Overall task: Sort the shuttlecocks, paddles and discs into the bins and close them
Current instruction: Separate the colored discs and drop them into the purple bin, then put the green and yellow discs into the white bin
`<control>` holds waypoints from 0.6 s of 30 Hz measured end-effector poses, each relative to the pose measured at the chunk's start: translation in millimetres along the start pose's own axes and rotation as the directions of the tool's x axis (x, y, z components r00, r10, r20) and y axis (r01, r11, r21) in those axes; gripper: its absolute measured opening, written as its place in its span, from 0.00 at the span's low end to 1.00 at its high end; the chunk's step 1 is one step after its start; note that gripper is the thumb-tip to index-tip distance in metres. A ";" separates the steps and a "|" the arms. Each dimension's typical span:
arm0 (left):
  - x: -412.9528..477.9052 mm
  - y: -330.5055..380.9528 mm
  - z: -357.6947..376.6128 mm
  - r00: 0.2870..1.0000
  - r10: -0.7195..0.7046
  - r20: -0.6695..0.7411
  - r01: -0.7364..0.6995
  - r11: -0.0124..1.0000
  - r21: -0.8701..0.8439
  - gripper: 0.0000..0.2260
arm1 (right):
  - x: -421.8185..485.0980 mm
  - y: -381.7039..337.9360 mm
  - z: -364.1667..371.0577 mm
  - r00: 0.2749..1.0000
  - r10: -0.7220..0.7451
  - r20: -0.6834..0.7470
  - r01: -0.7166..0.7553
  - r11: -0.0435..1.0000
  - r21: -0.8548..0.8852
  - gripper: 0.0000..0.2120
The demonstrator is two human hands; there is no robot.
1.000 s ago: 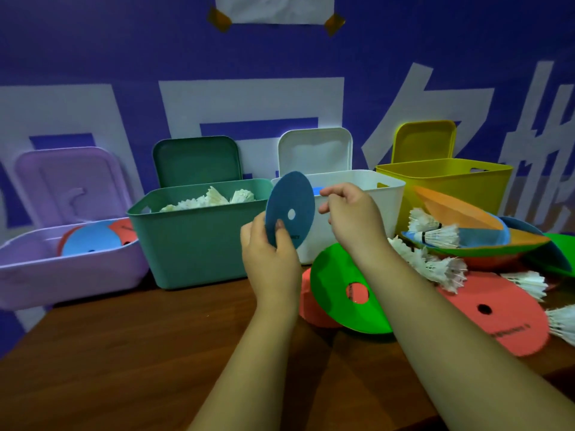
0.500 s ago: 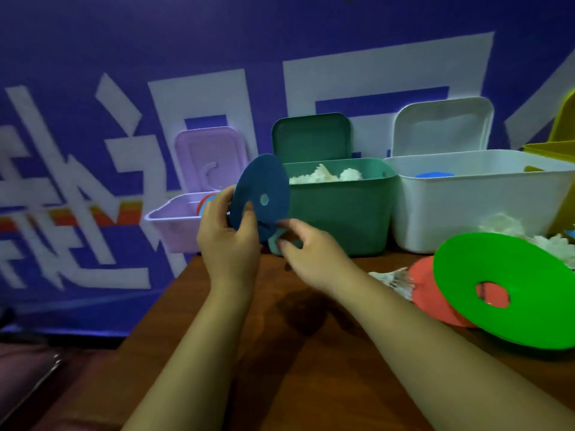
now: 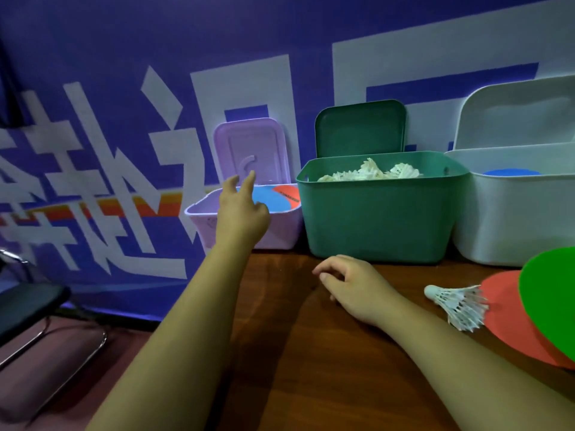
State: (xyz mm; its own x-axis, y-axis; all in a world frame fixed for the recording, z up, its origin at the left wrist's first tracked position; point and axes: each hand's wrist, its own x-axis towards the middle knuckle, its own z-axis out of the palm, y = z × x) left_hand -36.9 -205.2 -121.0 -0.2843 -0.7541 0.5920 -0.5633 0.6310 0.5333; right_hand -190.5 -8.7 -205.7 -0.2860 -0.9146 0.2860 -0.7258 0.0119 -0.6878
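hovering left hand [image 3: 241, 209] over lilac bin [image 3: 283, 231], fingers spread, empty; blue disc [image 3: 270, 200] lying inside. right hand [image 3: 354, 287] resting loose, empty, on table [image 3: 280, 337]. likely reaching next for shuttlecock [image 3: 457, 304]: pinching cork, sparing feathers.

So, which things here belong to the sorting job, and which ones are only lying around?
Part of the job:
- purple bin, green bin, white bin, all with lids open
- loose shuttlecock on the table
- red disc, green disc

Not part of it:
- dark chair at the left
- blue banner behind
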 end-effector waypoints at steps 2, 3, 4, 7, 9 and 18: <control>-16.8 -2.2 15.8 1.000 0.000 -0.028 0.002 0.998 0.059 0.27 | -1.6 2.7 -1.3 1.000 0.028 -0.013 -0.027 0.999 0.023 0.09; -26.7 -1.4 22.2 0.999 -0.006 -0.053 0.010 0.998 0.064 0.25 | -2.5 3.4 -1.5 0.999 0.046 -0.012 -0.046 0.998 0.044 0.09; -35.4 -0.2 27.7 0.997 -0.022 -0.071 0.026 0.998 0.056 0.23 | -3.3 3.9 -1.5 0.998 0.064 -0.007 -0.063 0.996 0.070 0.09; -50.6 5.7 36.3 0.998 -0.020 -0.056 0.020 1.000 0.005 0.16 | -5.5 3.9 -3.8 0.995 0.102 -0.015 -0.099 0.986 0.131 0.11; -55.4 12.3 36.8 1.000 0.015 0.000 -0.015 0.999 -0.033 0.11 | -7.1 1.9 -7.7 0.992 0.111 -0.052 -0.103 0.985 0.139 0.11; -79.2 69.0 46.8 0.843 0.313 0.437 -0.317 0.946 -0.066 0.14 | -49.7 -18.3 -57.6 0.890 0.033 -0.456 -0.016 0.999 0.039 0.09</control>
State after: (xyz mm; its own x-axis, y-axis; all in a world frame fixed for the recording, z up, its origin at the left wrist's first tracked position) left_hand -89.6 -110.4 -159.4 -0.7549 -0.5181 0.4022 -0.3915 0.8479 0.3574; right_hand -199.0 59.8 -169.0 -0.5630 -0.6290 0.5360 -0.6960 0.0112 -0.7180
